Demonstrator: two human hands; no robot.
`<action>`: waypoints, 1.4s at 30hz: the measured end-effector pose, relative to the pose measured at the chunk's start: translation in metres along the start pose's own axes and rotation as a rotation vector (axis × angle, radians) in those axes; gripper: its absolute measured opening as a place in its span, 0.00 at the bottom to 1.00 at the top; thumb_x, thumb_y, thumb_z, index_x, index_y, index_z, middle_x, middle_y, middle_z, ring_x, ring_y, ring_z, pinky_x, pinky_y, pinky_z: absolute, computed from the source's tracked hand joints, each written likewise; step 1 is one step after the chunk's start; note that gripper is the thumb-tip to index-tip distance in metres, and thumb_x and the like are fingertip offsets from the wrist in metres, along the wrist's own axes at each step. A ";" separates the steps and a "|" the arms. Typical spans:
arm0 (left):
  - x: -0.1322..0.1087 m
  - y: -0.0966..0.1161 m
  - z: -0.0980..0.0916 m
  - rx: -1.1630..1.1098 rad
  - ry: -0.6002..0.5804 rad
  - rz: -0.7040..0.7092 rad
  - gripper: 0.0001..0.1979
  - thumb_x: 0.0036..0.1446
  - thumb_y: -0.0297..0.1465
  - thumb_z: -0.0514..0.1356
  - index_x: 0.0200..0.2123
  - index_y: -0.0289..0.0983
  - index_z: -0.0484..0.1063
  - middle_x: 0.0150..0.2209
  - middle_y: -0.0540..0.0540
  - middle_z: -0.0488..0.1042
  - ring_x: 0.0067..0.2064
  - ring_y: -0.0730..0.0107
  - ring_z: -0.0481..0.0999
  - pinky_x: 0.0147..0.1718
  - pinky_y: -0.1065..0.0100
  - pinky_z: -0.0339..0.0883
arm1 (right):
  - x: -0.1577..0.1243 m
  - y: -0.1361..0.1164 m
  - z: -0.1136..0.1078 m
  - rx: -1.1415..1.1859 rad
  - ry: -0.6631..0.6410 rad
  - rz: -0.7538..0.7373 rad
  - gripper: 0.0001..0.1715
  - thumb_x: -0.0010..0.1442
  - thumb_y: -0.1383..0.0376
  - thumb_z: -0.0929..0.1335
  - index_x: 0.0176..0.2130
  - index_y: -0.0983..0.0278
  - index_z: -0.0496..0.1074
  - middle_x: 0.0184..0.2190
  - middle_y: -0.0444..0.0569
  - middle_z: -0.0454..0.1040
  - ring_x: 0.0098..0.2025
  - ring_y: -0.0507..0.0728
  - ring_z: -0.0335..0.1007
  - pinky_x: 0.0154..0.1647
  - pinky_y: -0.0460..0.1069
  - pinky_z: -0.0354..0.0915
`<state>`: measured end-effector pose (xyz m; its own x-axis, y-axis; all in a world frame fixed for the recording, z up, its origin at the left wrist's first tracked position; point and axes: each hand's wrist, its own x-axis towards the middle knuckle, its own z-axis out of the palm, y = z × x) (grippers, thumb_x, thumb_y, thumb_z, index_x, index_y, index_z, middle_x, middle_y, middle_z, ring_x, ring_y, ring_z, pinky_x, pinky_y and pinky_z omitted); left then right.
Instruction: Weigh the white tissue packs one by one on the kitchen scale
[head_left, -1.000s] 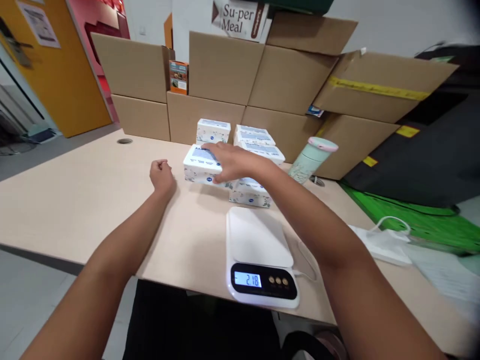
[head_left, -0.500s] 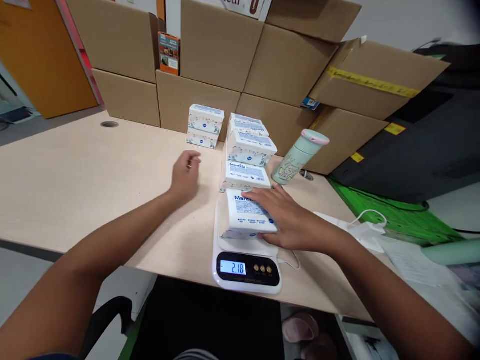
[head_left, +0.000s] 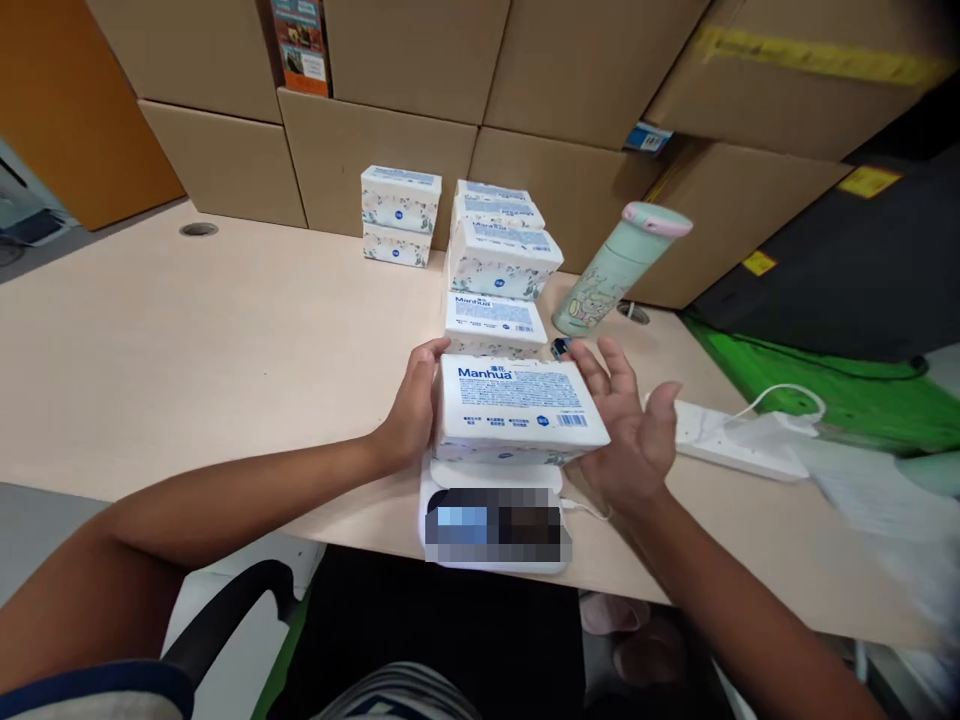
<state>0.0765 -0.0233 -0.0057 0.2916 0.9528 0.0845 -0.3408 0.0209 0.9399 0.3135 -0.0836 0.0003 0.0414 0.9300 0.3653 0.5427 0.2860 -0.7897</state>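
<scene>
A white soft tissue pack [head_left: 521,405] with blue "Manhua" print is over the white kitchen scale [head_left: 495,478], its right end reaching past the scale's edge. My left hand [head_left: 415,405] grips the pack's left end, with some fingers hidden behind it. By the right end, my right hand [head_left: 630,425] is open, palm turned up and fingers spread; part of it lies behind the pack's corner. Whether the pack rests fully on the scale I cannot tell. The scale's display is blurred out. Just behind it lies another tissue pack [head_left: 495,320].
More tissue packs [head_left: 504,260] are stacked farther back, beside a two-pack stack [head_left: 399,215]. A green bottle [head_left: 619,270] stands right of them. Cardboard boxes [head_left: 390,150] wall the desk's back. A white power strip [head_left: 739,440] with a cable lies at the right.
My left hand has moved right onto the pack's left end. My right hand has let go of the pack and turned palm up. The pack has shifted right, and the view has tilted down.
</scene>
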 end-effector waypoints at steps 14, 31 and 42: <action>0.016 -0.011 0.002 0.156 0.006 0.021 0.34 0.73 0.64 0.44 0.54 0.46 0.76 0.46 0.44 0.84 0.61 0.53 0.83 0.60 0.49 0.80 | 0.003 -0.006 0.011 0.762 0.091 0.636 0.49 0.67 0.29 0.53 0.64 0.53 0.74 0.62 0.51 0.82 0.74 0.73 0.68 0.69 0.74 0.70; 0.017 -0.013 0.001 0.144 0.017 0.002 0.33 0.75 0.62 0.43 0.57 0.47 0.74 0.48 0.44 0.82 0.65 0.53 0.80 0.66 0.48 0.75 | 0.001 -0.006 0.013 0.779 0.153 0.600 0.42 0.65 0.28 0.59 0.54 0.53 0.78 0.62 0.47 0.82 0.69 0.74 0.74 0.64 0.73 0.75; 0.016 -0.013 0.002 0.161 0.056 0.025 0.35 0.75 0.62 0.41 0.59 0.46 0.74 0.50 0.42 0.83 0.65 0.49 0.80 0.63 0.46 0.77 | 0.001 -0.007 0.011 0.769 0.136 0.598 0.48 0.59 0.23 0.59 0.52 0.54 0.78 0.63 0.50 0.82 0.71 0.75 0.71 0.67 0.73 0.72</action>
<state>0.0871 -0.0088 -0.0161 0.2330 0.9680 0.0937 -0.1983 -0.0471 0.9790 0.3004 -0.0819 0.0007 0.2539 0.9496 -0.1837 -0.2915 -0.1059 -0.9507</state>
